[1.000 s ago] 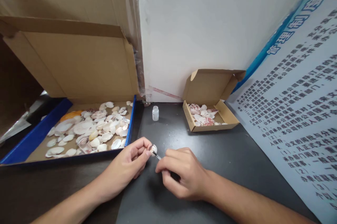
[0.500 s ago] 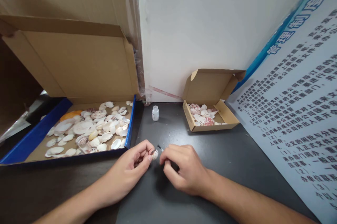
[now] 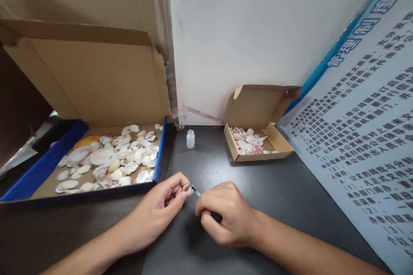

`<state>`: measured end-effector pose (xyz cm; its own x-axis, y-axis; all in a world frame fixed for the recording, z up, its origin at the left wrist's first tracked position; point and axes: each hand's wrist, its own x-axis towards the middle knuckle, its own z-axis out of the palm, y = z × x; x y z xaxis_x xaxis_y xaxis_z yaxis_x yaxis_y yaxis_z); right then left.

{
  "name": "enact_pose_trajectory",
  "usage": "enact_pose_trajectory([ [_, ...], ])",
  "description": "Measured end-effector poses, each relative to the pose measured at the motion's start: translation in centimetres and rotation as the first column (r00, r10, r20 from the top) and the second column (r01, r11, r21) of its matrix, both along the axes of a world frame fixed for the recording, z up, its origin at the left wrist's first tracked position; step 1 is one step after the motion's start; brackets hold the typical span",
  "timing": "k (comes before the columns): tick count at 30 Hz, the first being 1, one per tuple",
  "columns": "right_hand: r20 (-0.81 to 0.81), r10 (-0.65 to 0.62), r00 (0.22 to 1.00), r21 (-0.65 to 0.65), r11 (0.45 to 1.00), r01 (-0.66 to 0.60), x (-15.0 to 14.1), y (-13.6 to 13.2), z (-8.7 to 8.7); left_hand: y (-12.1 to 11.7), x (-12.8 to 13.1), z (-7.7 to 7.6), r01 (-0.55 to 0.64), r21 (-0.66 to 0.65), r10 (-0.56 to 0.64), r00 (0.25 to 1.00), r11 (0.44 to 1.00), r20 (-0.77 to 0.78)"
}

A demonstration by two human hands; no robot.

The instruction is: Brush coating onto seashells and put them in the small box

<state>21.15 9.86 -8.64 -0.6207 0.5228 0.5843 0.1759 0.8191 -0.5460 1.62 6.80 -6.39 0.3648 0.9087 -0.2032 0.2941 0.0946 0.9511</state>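
Observation:
Between thumb and forefinger, my left hand [image 3: 167,202] pinches a small whitish seashell [image 3: 189,191] above the dark table. My right hand [image 3: 227,212] is closed on a small brush [image 3: 196,191] with a dark tip and a thin pale stem; its handle is hidden in my fingers. The brush tip is at the shell, apparently touching it. Beyond both hands stands a small clear glass bottle [image 3: 190,140], uncapped, with whitish contents or coating.
To the left, a large blue-edged cardboard box [image 3: 158,154] with its lid up holds many shells [image 3: 103,156]. At the back right, a smaller open cardboard box [image 3: 277,148] holds patterned shells [image 3: 253,148]. A white wall panel [image 3: 235,42] and a printed board [image 3: 364,124] stand behind and right.
My right hand has tilted and shifted slightly, bringing the brush tip down and left onto the shell. My left hand keeps nearly the same place.

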Motion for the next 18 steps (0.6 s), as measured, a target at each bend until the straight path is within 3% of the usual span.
enact_pose_trajectory([
  [5, 0.046, -0.07, 0.996, -0.066, 0.995, 0.073, -0.04, 0.14, 0.06, -0.09, -0.22, -0.12, 0.005, 0.011, -0.005, 1.0, 1.0, -0.016],
  [10, 0.022, 0.04, 0.999, 0.023, 0.999, -0.041, -0.08, -0.02, 0.13, -0.05, -0.18, -0.08, 0.007, 0.017, -0.006, 1.0, 1.0, -0.021],
  [15, 0.042, -0.09, 0.995, -0.053, 0.994, 0.093, -0.1, -0.02, 0.17, -0.06, -0.07, 0.06, 0.015, 0.025, -0.013, 0.998, 1.0, -0.057],
  [18, 0.007, -0.022, 1.0, -0.016, 1.0, 0.022, -0.12, -0.07, 0.14, -0.12, -0.08, 0.07, 0.021, 0.026, -0.019, 0.997, 0.999, -0.073],
])
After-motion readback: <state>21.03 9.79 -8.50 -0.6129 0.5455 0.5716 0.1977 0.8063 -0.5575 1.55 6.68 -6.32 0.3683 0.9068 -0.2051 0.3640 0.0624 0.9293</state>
